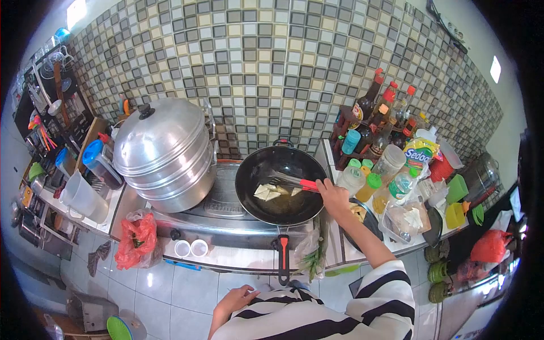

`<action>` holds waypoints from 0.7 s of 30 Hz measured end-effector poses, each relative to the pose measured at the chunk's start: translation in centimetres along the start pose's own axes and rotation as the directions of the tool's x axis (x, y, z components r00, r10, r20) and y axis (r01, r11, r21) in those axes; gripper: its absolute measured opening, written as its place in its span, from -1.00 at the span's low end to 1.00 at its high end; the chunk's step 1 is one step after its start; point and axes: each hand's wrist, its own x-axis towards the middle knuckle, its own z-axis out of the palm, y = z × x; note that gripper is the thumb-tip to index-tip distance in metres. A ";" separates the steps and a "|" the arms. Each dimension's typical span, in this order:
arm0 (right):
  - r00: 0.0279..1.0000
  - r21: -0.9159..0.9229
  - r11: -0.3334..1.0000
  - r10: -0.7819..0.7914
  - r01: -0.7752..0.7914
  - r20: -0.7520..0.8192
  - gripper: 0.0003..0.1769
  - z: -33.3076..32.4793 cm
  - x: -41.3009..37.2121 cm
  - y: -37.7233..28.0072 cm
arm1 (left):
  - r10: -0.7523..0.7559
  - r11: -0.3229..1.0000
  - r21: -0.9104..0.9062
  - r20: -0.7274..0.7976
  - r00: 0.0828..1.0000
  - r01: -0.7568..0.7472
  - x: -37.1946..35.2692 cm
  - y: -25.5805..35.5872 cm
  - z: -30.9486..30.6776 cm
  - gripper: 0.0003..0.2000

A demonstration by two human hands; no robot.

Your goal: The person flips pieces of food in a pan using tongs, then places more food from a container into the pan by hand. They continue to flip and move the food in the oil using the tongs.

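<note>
A black wok [255,170] sits on the right burner of the steel stove [226,226], with pale flat pieces [271,192] frying in oil. My right hand [334,196] grips a red-handled metal turner [294,182] whose blade rests over the pieces. My left hand [237,298] hangs low by my striped shirt, fingers apart, holding nothing. The wok's red and black handle [283,255] points toward me.
A big lidded aluminium steamer [164,153] fills the left burner. Sauce bottles [377,116], jars and a Sedaap packet [420,152] crowd the right counter. A red plastic bag [137,241] hangs at the stove front. A white jug [85,198] and dish rack stand at left.
</note>
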 end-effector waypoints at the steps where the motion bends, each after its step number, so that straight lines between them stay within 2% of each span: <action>1: 1.000 -0.027 1.000 -0.008 0.008 -0.014 -0.68 -0.2 -0.2 0.3 | -0.006 1.000 0.008 -0.001 1.000 0.006 -0.1 0.2 -0.1 -0.51; 5: 0.995 -0.028 0.996 0.085 -0.084 0.061 -0.69 -2.6 -0.9 1.1 | 0.003 1.000 0.011 -0.003 1.000 -0.003 0.1 0.0 -0.1 -0.52; 7: 0.978 0.023 0.983 0.180 -0.184 0.109 -0.69 -4.2 -1.3 1.2 | 0.003 1.000 0.006 0.003 1.000 -0.003 0.2 0.0 -0.1 -0.52; 11: 0.967 0.054 0.980 0.181 -0.193 0.181 -0.67 -8.3 -1.9 0.9 | 0.020 1.000 0.007 0.003 1.000 -0.020 0.6 -0.1 0.0 -0.52; 13: 0.948 0.027 0.989 0.134 -0.147 0.290 -0.66 -8.7 -2.7 0.6 | 0.010 1.000 -0.002 0.017 1.000 -0.010 0.5 0.2 0.0 -0.52; 17: 0.969 0.020 0.991 0.123 -0.130 0.216 -0.67 -5.9 -4.4 -0.6 | 0.023 0.999 0.033 0.033 0.999 -0.024 0.8 0.6 0.0 -0.52; 21: 0.988 0.112 0.985 0.122 -0.133 0.097 -0.67 -2.2 -4.6 -1.7 | 0.025 0.999 0.042 0.033 0.999 -0.026 0.8 0.8 0.0 -0.51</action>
